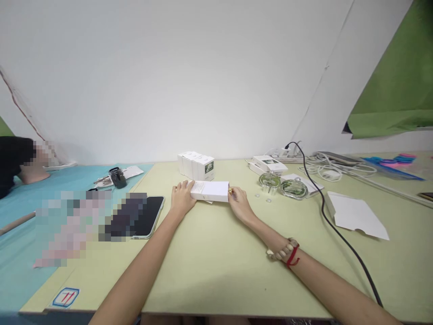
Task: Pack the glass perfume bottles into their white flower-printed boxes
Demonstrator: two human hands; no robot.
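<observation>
A long white cardboard box [210, 190] lies on its side just above the table, in the middle of the head view. My left hand [181, 197] grips its left end, fingers wrapped over the top. At the box's right end, my right hand [239, 203] is closed around a small gold-coloured piece [230, 190] that shows at the opening. Most of that piece is hidden by the fingers and the box. A pale sheet edge peeks out beneath the box. Behind it stands a row of several small white boxes [198, 166] with green pictures.
Two clear round ornaments [294, 188] with green inside stand to the right, near stacked white boxes [269, 164]. An opened white carton [356, 214] and a black cable [324, 212] lie farther right. On the left are a phone [152, 216], a dark jar [117, 178] and another person.
</observation>
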